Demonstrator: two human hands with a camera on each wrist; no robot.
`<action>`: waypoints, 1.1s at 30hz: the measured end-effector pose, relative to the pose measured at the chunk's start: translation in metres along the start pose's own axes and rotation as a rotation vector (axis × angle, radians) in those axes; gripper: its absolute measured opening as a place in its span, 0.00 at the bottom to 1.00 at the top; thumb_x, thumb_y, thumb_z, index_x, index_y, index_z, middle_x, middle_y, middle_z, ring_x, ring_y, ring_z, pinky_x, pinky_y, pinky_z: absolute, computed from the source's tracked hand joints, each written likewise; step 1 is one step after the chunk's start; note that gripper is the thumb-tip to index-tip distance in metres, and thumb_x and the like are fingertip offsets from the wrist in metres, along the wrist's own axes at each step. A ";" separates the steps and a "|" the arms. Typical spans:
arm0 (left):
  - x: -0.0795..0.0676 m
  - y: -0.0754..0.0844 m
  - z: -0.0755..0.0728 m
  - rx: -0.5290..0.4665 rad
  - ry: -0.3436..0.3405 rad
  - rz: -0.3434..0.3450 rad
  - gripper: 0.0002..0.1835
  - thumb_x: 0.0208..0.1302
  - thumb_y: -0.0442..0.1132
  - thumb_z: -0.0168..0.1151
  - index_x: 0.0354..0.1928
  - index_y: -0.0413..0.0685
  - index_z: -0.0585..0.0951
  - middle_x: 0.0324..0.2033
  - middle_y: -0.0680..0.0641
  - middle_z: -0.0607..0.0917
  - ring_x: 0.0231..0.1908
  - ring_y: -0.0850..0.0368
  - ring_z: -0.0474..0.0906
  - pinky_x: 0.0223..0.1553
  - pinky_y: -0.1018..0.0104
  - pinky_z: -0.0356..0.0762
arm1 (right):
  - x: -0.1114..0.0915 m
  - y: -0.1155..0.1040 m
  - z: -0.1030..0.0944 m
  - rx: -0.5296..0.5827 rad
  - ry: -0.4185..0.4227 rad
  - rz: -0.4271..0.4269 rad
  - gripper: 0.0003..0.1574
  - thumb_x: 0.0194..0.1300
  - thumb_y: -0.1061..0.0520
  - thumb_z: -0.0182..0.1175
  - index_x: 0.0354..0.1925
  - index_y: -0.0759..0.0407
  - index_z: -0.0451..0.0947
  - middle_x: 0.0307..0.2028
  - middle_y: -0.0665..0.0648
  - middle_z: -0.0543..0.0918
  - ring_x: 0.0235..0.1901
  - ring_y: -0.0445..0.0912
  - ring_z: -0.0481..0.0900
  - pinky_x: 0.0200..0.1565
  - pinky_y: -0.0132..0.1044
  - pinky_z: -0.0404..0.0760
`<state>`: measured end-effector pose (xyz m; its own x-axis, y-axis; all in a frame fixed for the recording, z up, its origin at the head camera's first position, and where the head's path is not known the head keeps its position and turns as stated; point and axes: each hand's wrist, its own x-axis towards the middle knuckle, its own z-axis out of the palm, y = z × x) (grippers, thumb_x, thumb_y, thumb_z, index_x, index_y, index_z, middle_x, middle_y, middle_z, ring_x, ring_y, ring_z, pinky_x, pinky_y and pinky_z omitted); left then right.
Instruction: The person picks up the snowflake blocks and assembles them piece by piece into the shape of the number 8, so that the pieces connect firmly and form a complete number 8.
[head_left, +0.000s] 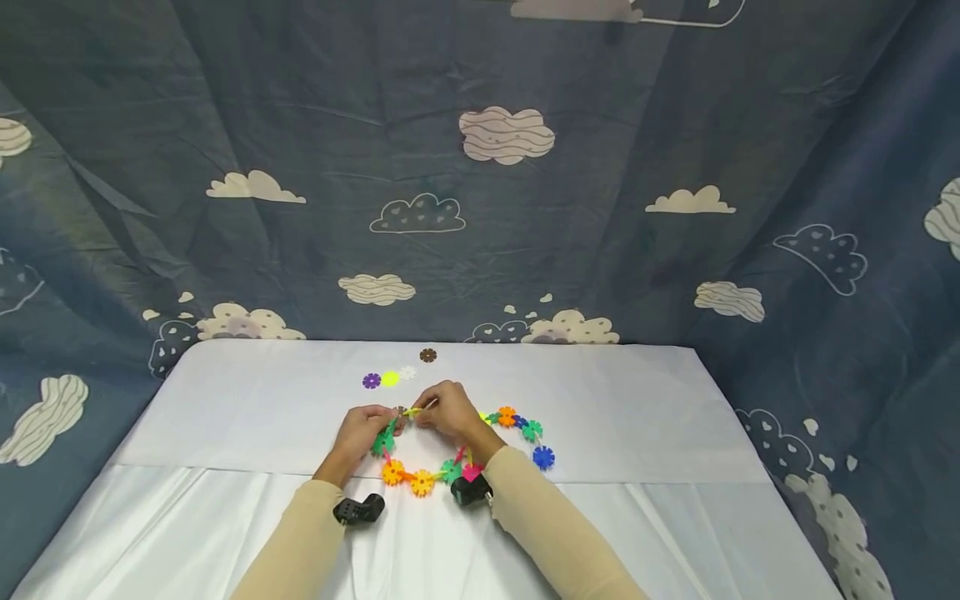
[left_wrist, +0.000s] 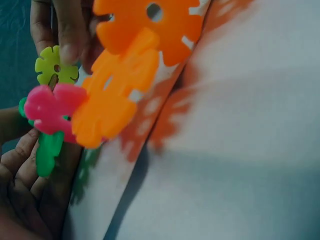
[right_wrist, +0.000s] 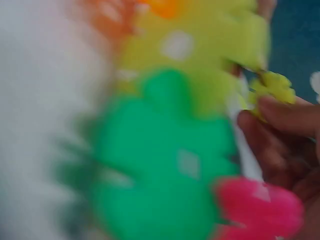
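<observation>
A chain of notched, flower-shaped plastic discs (head_left: 422, 482) curves over the white table in orange, green, yellow and pink. My left hand (head_left: 365, 433) holds its far left end, near the green discs (head_left: 384, 442) and a brownish disc (head_left: 400, 412). Between thumb and finger, my right hand (head_left: 453, 414) pinches a yellow disc (left_wrist: 49, 67) against that end. The left wrist view shows a pink disc (left_wrist: 52, 107) and orange discs (left_wrist: 150, 25) close up. In the right wrist view a green disc (right_wrist: 165, 165) is blurred, with the yellow disc (right_wrist: 272, 92) in my fingertips.
Loose discs lie beyond the hands: purple (head_left: 372, 381), bright yellow (head_left: 390, 378), white (head_left: 407, 372) and brown (head_left: 427, 355). More linked discs, including a blue one (head_left: 543, 457), curve right of my right forearm. A dark cloud-patterned cloth (head_left: 420, 258) hangs behind the table.
</observation>
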<state>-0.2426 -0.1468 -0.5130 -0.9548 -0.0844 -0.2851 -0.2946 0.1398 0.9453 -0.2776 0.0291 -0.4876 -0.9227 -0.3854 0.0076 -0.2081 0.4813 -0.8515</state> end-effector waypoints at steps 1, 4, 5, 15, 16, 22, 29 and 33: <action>0.001 0.000 -0.001 0.000 -0.011 0.002 0.11 0.69 0.36 0.58 0.40 0.32 0.81 0.32 0.42 0.88 0.30 0.58 0.83 0.34 0.72 0.79 | 0.002 0.000 -0.005 0.012 -0.035 0.011 0.10 0.51 0.66 0.72 0.36 0.64 0.86 0.33 0.57 0.86 0.26 0.40 0.81 0.29 0.31 0.82; 0.003 -0.001 -0.002 0.005 -0.034 0.007 0.11 0.69 0.36 0.57 0.40 0.32 0.81 0.33 0.43 0.87 0.31 0.58 0.83 0.35 0.71 0.79 | 0.011 0.001 -0.023 0.015 -0.094 0.057 0.19 0.52 0.65 0.72 0.45 0.65 0.84 0.37 0.59 0.85 0.27 0.45 0.82 0.29 0.36 0.84; 0.003 -0.001 -0.002 0.009 -0.034 0.006 0.11 0.69 0.37 0.57 0.40 0.33 0.81 0.33 0.43 0.87 0.30 0.59 0.83 0.35 0.71 0.78 | 0.015 0.001 -0.028 0.004 -0.096 0.070 0.20 0.53 0.65 0.72 0.46 0.65 0.83 0.38 0.60 0.85 0.27 0.46 0.83 0.30 0.37 0.84; -0.001 -0.006 -0.004 -0.008 -0.115 0.012 0.14 0.72 0.35 0.50 0.53 0.35 0.78 0.41 0.42 0.86 0.36 0.56 0.83 0.46 0.61 0.79 | 0.065 0.019 -0.041 -0.197 -0.027 0.241 0.31 0.59 0.58 0.68 0.60 0.56 0.75 0.47 0.61 0.80 0.45 0.50 0.78 0.46 0.40 0.77; -0.002 -0.006 -0.004 0.002 -0.123 0.005 0.15 0.72 0.35 0.49 0.54 0.36 0.78 0.42 0.42 0.85 0.37 0.56 0.83 0.47 0.60 0.78 | 0.067 0.022 -0.040 -0.208 -0.021 0.260 0.33 0.59 0.57 0.68 0.62 0.54 0.74 0.49 0.61 0.79 0.47 0.51 0.77 0.49 0.42 0.76; -0.003 -0.005 -0.005 0.053 -0.145 -0.018 0.17 0.73 0.42 0.51 0.53 0.40 0.81 0.40 0.46 0.86 0.39 0.58 0.81 0.46 0.61 0.74 | 0.071 0.026 -0.029 -0.439 -0.060 0.294 0.36 0.66 0.44 0.61 0.70 0.41 0.64 0.59 0.63 0.71 0.60 0.56 0.66 0.61 0.53 0.64; -0.001 0.002 -0.007 0.093 -0.121 -0.027 0.20 0.68 0.49 0.59 0.48 0.38 0.83 0.35 0.48 0.86 0.35 0.58 0.82 0.52 0.57 0.72 | 0.083 0.035 -0.020 -0.488 0.003 0.237 0.16 0.65 0.47 0.62 0.52 0.38 0.81 0.55 0.59 0.74 0.56 0.56 0.68 0.55 0.51 0.67; 0.002 0.001 -0.008 0.090 -0.104 -0.032 0.19 0.67 0.48 0.61 0.46 0.37 0.84 0.34 0.48 0.86 0.34 0.58 0.82 0.55 0.54 0.71 | 0.079 0.026 -0.019 -0.461 0.024 0.238 0.09 0.61 0.53 0.67 0.42 0.45 0.82 0.44 0.55 0.77 0.50 0.53 0.72 0.54 0.50 0.69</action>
<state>-0.2442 -0.1551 -0.5113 -0.9426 0.0121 -0.3338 -0.3225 0.2275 0.9188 -0.3619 0.0261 -0.4992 -0.9679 -0.2078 -0.1415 -0.1082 0.8525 -0.5113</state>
